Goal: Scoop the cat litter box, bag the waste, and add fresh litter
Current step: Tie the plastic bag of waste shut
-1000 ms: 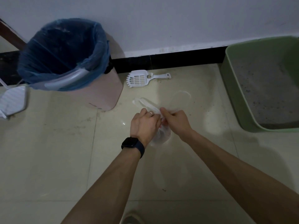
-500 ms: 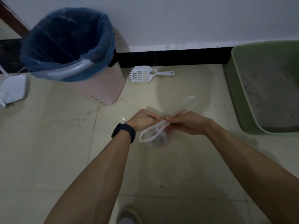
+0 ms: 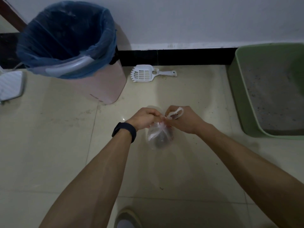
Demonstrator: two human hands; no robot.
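Note:
A small clear plastic bag [image 3: 158, 136] with dark clumps inside hangs just above the tiled floor, its neck bunched tight. My left hand [image 3: 144, 118] pinches one handle strip at the neck. My right hand [image 3: 182, 119] grips the other handle, which loops over its fingers. The white slotted scoop [image 3: 144, 74] lies on the floor by the black baseboard, beyond my hands. At the right stands the green litter box [image 3: 238, 89], holding grey litter.
A pink bin with a blue liner [image 3: 65, 40] stands at the back left, open. A white ribbed object [image 3: 9, 84] lies at the far left edge. My shoe tip [image 3: 127, 218] shows at the bottom. Specks of litter dot the floor tiles.
The bag's handles have been pulled in: the loops that stuck out before are drawn tight at the neck. My hands have moved slightly apart and the view shifted closer.

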